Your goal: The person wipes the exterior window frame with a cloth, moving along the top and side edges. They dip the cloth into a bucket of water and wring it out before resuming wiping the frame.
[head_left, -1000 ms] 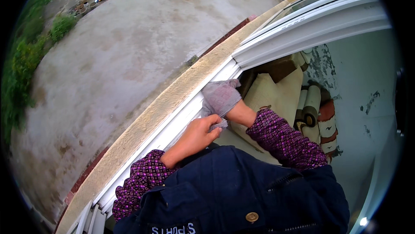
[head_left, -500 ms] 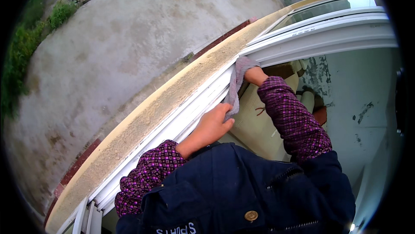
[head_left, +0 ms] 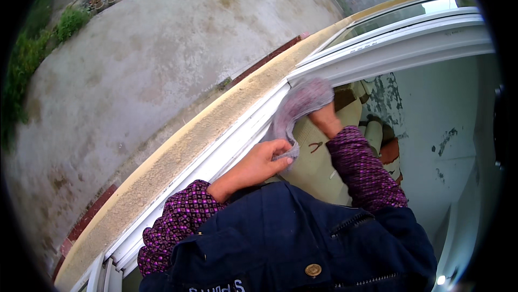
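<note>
A long grey-pink cloth (head_left: 302,100) lies over the inner side of a white window frame (head_left: 232,143), close to the corner where two frame sections meet. My left hand (head_left: 259,163) pinches the cloth's lower end between thumb and fingers, beside the rail. Farther along, my right hand (head_left: 325,118) has hold of the bunched upper end at the corner. The cloth covers most of the right hand's fingers. Between the two hands the cloth hangs in a loose curve.
A rough tan ledge (head_left: 178,154) runs outside the frame, with a concrete yard (head_left: 135,60) far below. Indoors, pliers with reddish handles (head_left: 315,146) lie on a large beige surface (head_left: 329,170). Rolled pale material (head_left: 373,134) stands near a peeling wall (head_left: 431,108).
My right hand has drawn back slightly from the frame corner, toward me, and the cloth has spread wider over it. The left hand has shifted a little left and nearer, still gripping its end.
</note>
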`<action>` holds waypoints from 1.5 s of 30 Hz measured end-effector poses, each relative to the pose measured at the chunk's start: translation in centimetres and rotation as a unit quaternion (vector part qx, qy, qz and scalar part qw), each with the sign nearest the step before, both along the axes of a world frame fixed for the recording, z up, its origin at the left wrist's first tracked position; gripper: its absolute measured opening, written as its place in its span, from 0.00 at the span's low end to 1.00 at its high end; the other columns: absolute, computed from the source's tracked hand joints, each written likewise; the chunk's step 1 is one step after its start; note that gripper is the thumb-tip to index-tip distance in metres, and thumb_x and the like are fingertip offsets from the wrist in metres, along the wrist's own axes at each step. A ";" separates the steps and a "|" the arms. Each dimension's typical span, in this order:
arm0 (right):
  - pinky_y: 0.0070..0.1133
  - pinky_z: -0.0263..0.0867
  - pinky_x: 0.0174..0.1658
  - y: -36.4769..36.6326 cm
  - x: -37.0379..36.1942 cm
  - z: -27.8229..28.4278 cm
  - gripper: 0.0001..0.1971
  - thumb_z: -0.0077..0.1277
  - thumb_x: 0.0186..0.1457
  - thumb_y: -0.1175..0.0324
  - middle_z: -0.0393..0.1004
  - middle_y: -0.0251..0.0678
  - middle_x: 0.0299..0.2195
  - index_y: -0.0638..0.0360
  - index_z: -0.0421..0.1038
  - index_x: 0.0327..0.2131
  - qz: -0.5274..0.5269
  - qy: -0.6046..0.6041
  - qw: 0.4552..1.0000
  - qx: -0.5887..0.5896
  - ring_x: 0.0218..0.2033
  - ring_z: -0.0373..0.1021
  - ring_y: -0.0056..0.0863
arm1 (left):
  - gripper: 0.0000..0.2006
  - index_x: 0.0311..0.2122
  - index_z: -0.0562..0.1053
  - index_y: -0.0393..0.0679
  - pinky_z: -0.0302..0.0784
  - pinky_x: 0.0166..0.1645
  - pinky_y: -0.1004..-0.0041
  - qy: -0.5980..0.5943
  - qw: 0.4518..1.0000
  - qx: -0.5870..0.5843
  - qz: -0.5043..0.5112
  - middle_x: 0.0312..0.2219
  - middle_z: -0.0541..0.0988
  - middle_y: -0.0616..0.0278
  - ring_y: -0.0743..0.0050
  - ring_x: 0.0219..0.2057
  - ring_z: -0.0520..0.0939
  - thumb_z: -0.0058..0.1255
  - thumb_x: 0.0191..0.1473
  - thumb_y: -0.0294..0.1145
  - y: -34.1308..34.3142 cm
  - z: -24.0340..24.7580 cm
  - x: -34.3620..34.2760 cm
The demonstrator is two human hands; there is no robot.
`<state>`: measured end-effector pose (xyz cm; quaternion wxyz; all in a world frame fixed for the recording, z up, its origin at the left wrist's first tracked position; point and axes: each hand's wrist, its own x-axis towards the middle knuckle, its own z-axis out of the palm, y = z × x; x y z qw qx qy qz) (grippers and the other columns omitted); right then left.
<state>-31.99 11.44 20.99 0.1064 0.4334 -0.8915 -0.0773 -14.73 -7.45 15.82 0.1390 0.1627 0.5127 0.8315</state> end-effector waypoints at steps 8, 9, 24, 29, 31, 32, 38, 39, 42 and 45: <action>0.33 0.61 0.40 -2.9 -0.8 10.5 0.11 0.49 0.41 0.62 0.72 0.44 0.29 0.57 0.73 0.27 -0.012 0.224 0.930 0.290 0.35 0.67 0.40 | 0.15 0.40 0.67 0.34 0.68 0.44 0.70 0.030 0.995 0.096 -0.012 0.33 0.75 0.53 0.67 0.37 0.75 0.51 0.49 0.32 3.1 1.3 -1.2; 0.32 0.61 0.39 -2.9 -1.1 10.0 0.11 0.49 0.40 0.62 0.72 0.45 0.28 0.57 0.73 0.26 -0.026 0.215 0.923 0.319 0.35 0.67 0.39 | 0.15 0.40 0.67 0.34 0.69 0.44 0.70 0.027 0.995 0.099 -0.010 0.33 0.75 0.53 0.66 0.37 0.75 0.51 0.49 0.32 3.3 1.3 -1.3; 0.34 0.62 0.35 0.6 -5.1 -6.5 0.09 0.43 0.47 0.68 0.73 0.41 0.28 0.57 0.73 0.28 0.122 0.054 0.982 0.132 0.32 0.70 0.39 | 0.20 0.45 0.67 0.34 0.68 0.49 0.66 0.003 0.999 -0.023 0.049 0.41 0.74 0.46 0.54 0.46 0.75 0.51 0.49 0.35 1.2 -0.9 -1.1; 0.34 0.62 0.34 -0.5 -2.1 -3.1 0.07 0.48 0.43 0.67 0.71 0.47 0.26 0.60 0.72 0.25 0.011 -0.051 0.996 0.079 0.30 0.68 0.43 | 0.17 0.44 0.67 0.33 0.68 0.48 0.73 -0.041 0.994 0.087 -0.045 0.38 0.75 0.55 0.71 0.42 0.75 0.50 0.51 0.32 1.3 -0.6 -1.4; 0.34 0.61 0.36 -1.3 0.1 0.1 0.06 0.49 0.43 0.67 0.72 0.43 0.27 0.59 0.72 0.25 -0.009 -0.036 0.990 -0.136 0.32 0.67 0.42 | 0.16 0.44 0.67 0.33 0.68 0.47 0.74 -0.053 0.992 0.104 -0.051 0.37 0.75 0.58 0.75 0.40 0.74 0.49 0.52 0.30 1.3 -0.3 -1.5; 0.34 0.60 0.38 -1.2 0.3 2.4 0.06 0.49 0.43 0.67 0.72 0.40 0.28 0.58 0.72 0.26 -0.013 0.057 0.992 -0.108 0.33 0.66 0.41 | 0.16 0.44 0.67 0.33 0.68 0.47 0.74 -0.036 0.994 0.094 -0.051 0.37 0.75 0.58 0.75 0.40 0.74 0.49 0.52 0.30 1.2 -0.1 -1.5; 0.37 0.55 0.50 1.1 -0.7 6.1 0.18 0.43 0.48 0.63 0.70 0.46 0.40 0.62 0.69 0.41 -0.076 0.229 0.955 0.171 0.45 0.63 0.43 | 0.17 0.44 0.67 0.33 0.68 0.47 0.73 0.005 0.993 0.084 -0.077 0.38 0.75 0.57 0.73 0.42 0.74 0.50 0.51 0.31 2.6 0.1 -2.1; 0.38 0.52 0.54 1.5 -1.2 4.9 0.20 0.42 0.48 0.64 0.67 0.48 0.44 0.63 0.67 0.44 -0.099 0.240 0.951 0.170 0.48 0.61 0.44 | 0.17 0.44 0.67 0.33 0.68 0.47 0.72 0.004 0.994 0.075 -0.074 0.38 0.75 0.56 0.72 0.42 0.74 0.51 0.51 0.32 2.9 -0.1 -2.2; 0.39 0.41 0.62 3.2 -1.8 1.2 0.23 0.37 0.50 0.67 0.60 0.51 0.51 0.64 0.62 0.51 -0.079 0.207 0.957 0.187 0.56 0.53 0.45 | 0.19 0.44 0.67 0.33 0.68 0.48 0.71 0.000 0.996 0.056 -0.073 0.38 0.75 0.53 0.68 0.43 0.75 0.52 0.49 0.33 3.6 -0.7 -2.2; 0.39 0.40 0.62 3.9 -1.9 -1.9 0.22 0.36 0.52 0.68 0.60 0.48 0.53 0.63 0.61 0.51 -0.064 0.076 0.981 0.167 0.58 0.52 0.44 | 0.19 0.44 0.68 0.33 0.68 0.48 0.69 0.001 0.996 0.036 -0.076 0.38 0.76 0.51 0.64 0.44 0.75 0.53 0.48 0.34 4.0 -1.2 -1.8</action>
